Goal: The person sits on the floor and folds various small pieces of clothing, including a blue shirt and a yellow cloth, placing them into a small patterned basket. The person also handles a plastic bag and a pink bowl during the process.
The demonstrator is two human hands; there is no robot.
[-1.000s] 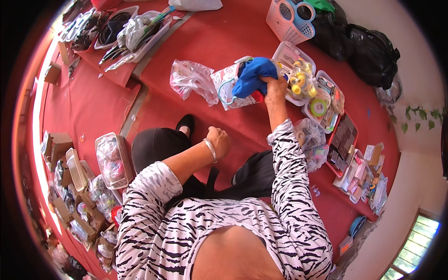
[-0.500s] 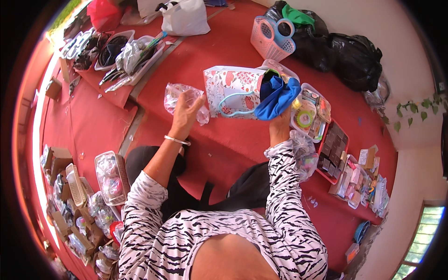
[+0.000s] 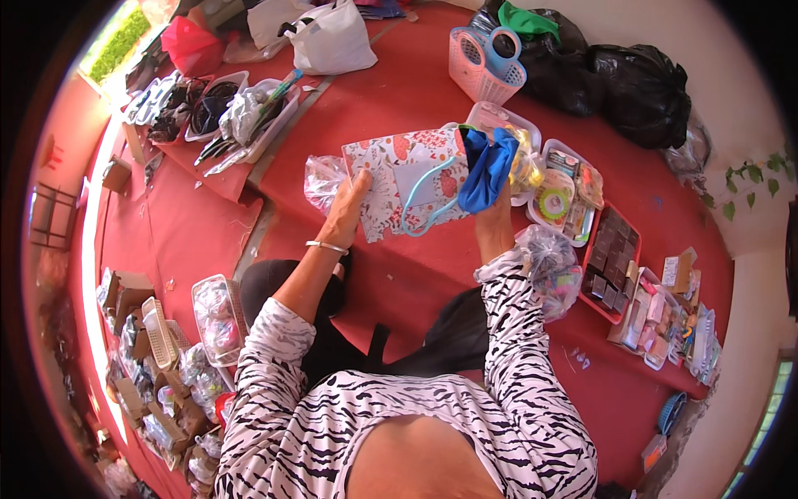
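A white paper gift bag [image 3: 395,187] with red and orange floral print lies on its side in front of me, its light-blue cord handle [image 3: 424,202] hanging loose. My left hand [image 3: 345,208] grips its left end, thumb on the printed face. A crinkled clear plastic packet [image 3: 322,181] shows just behind that hand; whether my fingers also hold it is hidden. At the bag's mouth, on the right, bright blue fabric [image 3: 489,179] sticks out and drapes down. Beneath it my right hand [image 3: 496,223] holds the mouth end, its fingers mostly covered.
Trays of small goods [image 3: 565,200] and a red tray of dark boxes [image 3: 611,262] sit to the right. A pink-and-blue basket [image 3: 486,71] and black sacks [image 3: 640,96] stand beyond. Cartons and bagged items [image 3: 158,399] crowd the left; white tubs [image 3: 266,125] lie far left.
My left hand has moved right from the plastic packet and taken the bag's left end. The bag has shifted left, tilting with its left end nearer me. The whole view has turned slightly.
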